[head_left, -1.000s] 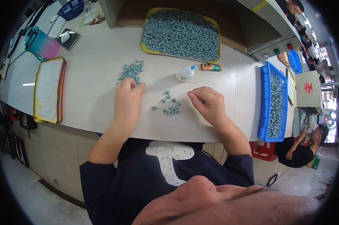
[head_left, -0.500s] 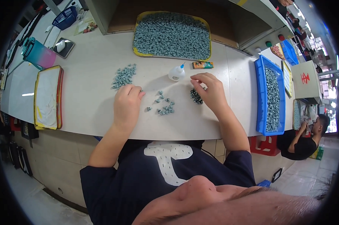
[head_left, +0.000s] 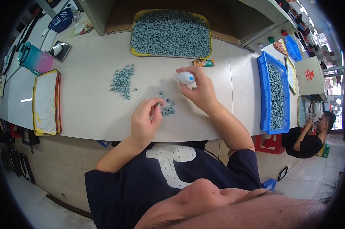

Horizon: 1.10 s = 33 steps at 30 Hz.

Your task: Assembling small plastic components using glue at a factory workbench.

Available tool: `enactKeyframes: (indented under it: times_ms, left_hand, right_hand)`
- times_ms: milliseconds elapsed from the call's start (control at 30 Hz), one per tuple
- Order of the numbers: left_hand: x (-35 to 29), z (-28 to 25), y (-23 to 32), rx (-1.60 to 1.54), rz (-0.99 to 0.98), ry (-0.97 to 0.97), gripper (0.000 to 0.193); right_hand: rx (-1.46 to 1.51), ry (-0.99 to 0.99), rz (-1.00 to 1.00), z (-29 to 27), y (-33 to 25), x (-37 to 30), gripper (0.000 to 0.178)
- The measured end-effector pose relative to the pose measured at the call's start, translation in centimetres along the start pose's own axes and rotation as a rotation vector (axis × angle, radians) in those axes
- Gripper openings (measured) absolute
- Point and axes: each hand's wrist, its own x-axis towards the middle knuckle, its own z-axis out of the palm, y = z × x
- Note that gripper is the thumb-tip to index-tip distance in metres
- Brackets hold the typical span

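My right hand [head_left: 201, 90] is wrapped round a small white squeeze bottle [head_left: 182, 77], lifted off the table with its blue tip tilted toward me. My left hand [head_left: 145, 119] pinches a small grey-green piece [head_left: 158, 104] between thumb and fingertips. Just beyond those fingertips lies a loose group of similar grey-green pieces [head_left: 168, 110]. Farther to the left, a larger heap of grey-green pieces [head_left: 121, 81] is spread on the table. The small black rings are mostly hidden by my right hand.
A yellow-rimmed tray [head_left: 142, 54] full of grey-green pieces stands at the back. On the right is a blue bin [head_left: 264, 95] of such pieces. A small orange-and-green box [head_left: 203, 63], stacked trays [head_left: 46, 103], a phone [head_left: 60, 51] and a teal-pink bottle [head_left: 35, 59] also lie around.
My right hand has moved left from beside the black rings and picked up the squeeze bottle. My left hand has left the larger heap, coming right and nearer with a grey-green piece.
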Motion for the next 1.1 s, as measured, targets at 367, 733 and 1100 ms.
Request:
enactKeyframes:
  times_ms: [367,733,1100]
  left_hand:
    - [1.2,-1.3,-4.5,-0.937,-0.622,-0.154,0.022]
    - [0.5,-1.1,-8.5,-0.280,-0.136,0.070,0.040]
    - [-0.3,-1.4,-11.4,-0.155,-0.074,0.095,0.050]
  right_hand:
    - [-0.187,-0.151,-0.222,-0.5,-0.7,1.3,0.039]
    - [-0.587,-0.113,-0.484,0.8,0.4,2.9,0.050]
    - [-0.853,-0.055,-0.575,3.5,0.3,2.7,0.038]
